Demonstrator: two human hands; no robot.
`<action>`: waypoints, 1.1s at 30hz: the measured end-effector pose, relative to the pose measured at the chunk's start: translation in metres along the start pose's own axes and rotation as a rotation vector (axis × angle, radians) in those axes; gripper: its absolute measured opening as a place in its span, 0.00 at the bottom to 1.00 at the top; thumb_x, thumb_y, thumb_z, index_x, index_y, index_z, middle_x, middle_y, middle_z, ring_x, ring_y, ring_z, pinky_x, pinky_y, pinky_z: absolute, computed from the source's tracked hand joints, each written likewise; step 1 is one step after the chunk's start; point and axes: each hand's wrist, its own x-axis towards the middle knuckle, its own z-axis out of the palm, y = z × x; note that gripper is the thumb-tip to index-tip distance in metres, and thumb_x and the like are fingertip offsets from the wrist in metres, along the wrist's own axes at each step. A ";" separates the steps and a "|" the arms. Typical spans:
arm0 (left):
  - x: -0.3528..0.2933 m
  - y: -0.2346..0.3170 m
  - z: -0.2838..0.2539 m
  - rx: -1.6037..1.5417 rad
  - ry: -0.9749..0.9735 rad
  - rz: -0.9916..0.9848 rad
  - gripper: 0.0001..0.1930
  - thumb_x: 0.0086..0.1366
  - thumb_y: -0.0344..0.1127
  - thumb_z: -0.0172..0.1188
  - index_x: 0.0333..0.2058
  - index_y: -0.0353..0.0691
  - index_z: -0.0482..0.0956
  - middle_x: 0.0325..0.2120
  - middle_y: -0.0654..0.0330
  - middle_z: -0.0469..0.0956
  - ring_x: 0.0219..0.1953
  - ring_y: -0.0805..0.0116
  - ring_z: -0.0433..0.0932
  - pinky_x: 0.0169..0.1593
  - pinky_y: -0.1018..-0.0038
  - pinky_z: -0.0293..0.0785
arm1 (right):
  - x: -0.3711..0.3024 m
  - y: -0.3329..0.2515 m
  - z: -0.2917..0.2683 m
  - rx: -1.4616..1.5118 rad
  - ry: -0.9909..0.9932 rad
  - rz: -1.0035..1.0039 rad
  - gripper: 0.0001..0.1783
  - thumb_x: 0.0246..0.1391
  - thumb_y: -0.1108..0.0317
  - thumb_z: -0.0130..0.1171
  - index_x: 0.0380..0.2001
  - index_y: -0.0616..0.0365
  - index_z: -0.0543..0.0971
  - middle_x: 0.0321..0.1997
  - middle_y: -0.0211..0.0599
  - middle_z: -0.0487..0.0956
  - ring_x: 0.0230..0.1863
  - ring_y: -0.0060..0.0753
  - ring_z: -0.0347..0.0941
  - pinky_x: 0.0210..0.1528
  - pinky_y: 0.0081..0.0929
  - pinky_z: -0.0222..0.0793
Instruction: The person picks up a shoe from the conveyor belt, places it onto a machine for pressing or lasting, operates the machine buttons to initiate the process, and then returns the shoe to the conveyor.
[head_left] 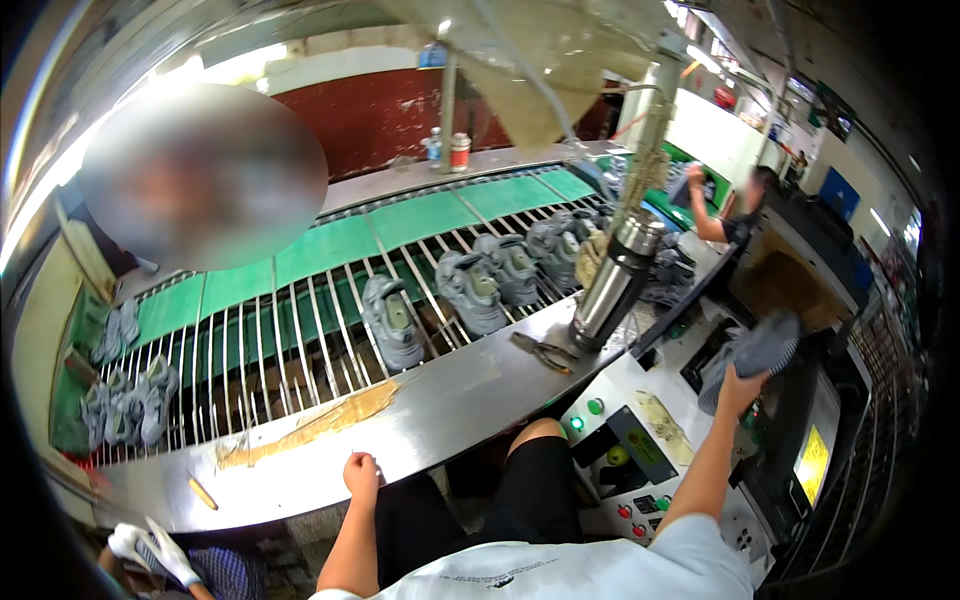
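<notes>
Lap and dark shorts nearest, person seated at steel surface. Conveyor of rods carries grey shoes past. Machine panel at right. Right hand, grip clasping grey shoe upper, holds it over machine: loading step, judged. Next calls for careful seating. Left hand fisted on surface edge, apparently empty.

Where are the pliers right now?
In the head view, the pliers lie on the steel ledge right of centre, just left of the steel flask.
</notes>
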 end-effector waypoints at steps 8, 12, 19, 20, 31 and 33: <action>-0.088 0.043 0.065 0.007 -0.681 -0.070 0.16 0.64 0.34 0.59 0.50 0.36 0.74 0.41 0.58 0.78 0.43 0.70 0.75 0.47 0.75 0.72 | -0.144 -0.095 -0.104 1.179 -0.415 0.474 0.47 0.36 0.73 0.53 0.66 0.60 0.54 0.66 0.48 0.60 0.62 0.47 0.61 0.64 0.40 0.57; -0.132 0.107 0.113 -0.366 -1.015 0.069 0.34 0.62 0.37 0.62 0.63 0.37 0.57 0.55 0.54 0.69 0.54 0.66 0.70 0.58 0.69 0.66 | -0.233 -0.172 -0.117 1.601 -1.107 0.757 0.33 0.37 0.64 0.47 0.52 0.59 0.71 0.51 0.40 0.75 0.55 0.45 0.69 0.60 0.41 0.63; -0.058 0.131 0.027 -0.690 -0.474 -0.035 0.36 0.49 0.37 0.68 0.57 0.32 0.64 0.50 0.50 0.72 0.51 0.53 0.74 0.57 0.56 0.71 | -0.379 -0.311 -0.100 1.249 -2.159 0.354 0.38 0.42 0.75 0.47 0.63 0.62 0.57 0.58 0.42 0.67 0.57 0.37 0.65 0.60 0.31 0.59; -0.048 0.130 0.001 -0.699 -0.410 -0.003 0.33 0.50 0.33 0.67 0.55 0.33 0.65 0.50 0.52 0.72 0.52 0.58 0.73 0.57 0.61 0.70 | -0.389 -0.338 -0.109 1.246 -2.248 0.102 0.41 0.43 0.77 0.47 0.66 0.60 0.53 0.57 0.41 0.68 0.56 0.32 0.65 0.58 0.27 0.59; 0.074 0.052 -0.023 0.272 0.099 0.579 0.52 0.39 0.40 0.72 0.62 0.34 0.54 0.53 0.45 0.66 0.56 0.47 0.67 0.59 0.62 0.63 | -0.490 -0.362 0.057 0.619 -1.673 -0.399 0.17 0.50 0.68 0.56 0.45 0.57 0.76 0.30 0.35 0.79 0.33 0.30 0.75 0.36 0.28 0.71; 0.112 0.058 -0.011 0.301 0.102 0.590 0.51 0.40 0.40 0.72 0.62 0.34 0.54 0.54 0.45 0.65 0.56 0.47 0.67 0.60 0.62 0.62 | -0.502 -0.363 0.078 0.550 -1.560 -0.504 0.15 0.50 0.66 0.56 0.42 0.56 0.76 0.29 0.37 0.79 0.33 0.37 0.76 0.36 0.34 0.71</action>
